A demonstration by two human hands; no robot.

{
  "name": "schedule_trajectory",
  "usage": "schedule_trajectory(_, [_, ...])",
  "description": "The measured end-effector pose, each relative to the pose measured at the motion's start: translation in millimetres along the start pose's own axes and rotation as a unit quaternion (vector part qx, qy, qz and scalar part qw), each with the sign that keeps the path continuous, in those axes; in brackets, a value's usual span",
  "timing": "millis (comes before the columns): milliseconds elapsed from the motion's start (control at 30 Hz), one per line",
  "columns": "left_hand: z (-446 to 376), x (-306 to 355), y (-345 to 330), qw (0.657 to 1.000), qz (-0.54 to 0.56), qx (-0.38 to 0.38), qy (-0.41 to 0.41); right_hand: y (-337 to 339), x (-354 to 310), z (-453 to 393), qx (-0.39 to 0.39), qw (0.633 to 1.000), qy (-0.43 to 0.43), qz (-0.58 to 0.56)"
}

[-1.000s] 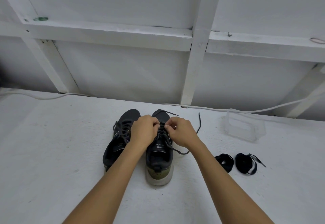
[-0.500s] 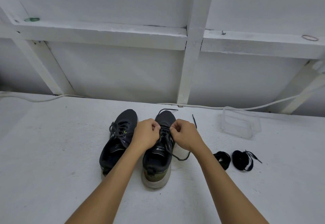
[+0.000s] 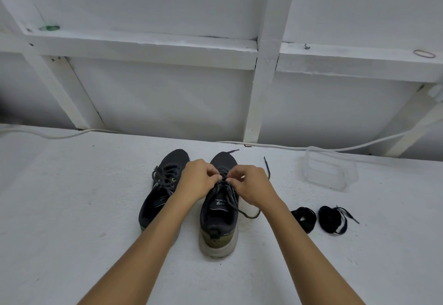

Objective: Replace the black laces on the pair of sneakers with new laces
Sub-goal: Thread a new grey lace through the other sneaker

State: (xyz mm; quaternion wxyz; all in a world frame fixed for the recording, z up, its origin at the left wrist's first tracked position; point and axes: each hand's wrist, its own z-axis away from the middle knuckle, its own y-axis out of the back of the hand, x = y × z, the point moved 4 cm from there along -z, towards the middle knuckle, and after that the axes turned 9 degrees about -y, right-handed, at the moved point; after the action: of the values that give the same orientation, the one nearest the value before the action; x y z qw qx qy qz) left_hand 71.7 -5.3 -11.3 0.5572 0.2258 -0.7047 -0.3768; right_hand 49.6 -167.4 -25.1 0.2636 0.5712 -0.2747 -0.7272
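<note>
Both hands have edged slightly closer together over the lacing since half a second ago; the sneakers have not shifted. Left hand [image 3: 197, 180] and right hand [image 3: 249, 184] have their fingers curled, each pinching the black lace [image 3: 225, 186] at the upper eyelets of the right sneaker [image 3: 219, 213]. That shoe is dark grey knit with a worn olive heel and a pale, dirty sole; a loose lace end loops out to its right side. The left sneaker [image 3: 163, 184] stands just beside it, laced. Both lie on the white counter [image 3: 60, 208], long axes running away from the person, toes toward the back wall, heels nearest. Two bundles of new black laces [image 3: 332, 218] lie to the right, with a clear plastic container [image 3: 329, 170] behind them. Open counter spreads left and front.
</note>
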Motion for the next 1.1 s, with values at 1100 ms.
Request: schedule_trajectory(1100, [9.0,-7.5,1.9,0.997,0.063,-0.006,0.037,2.9,0.8,9.6,0.02,0.999,0.032,-0.007])
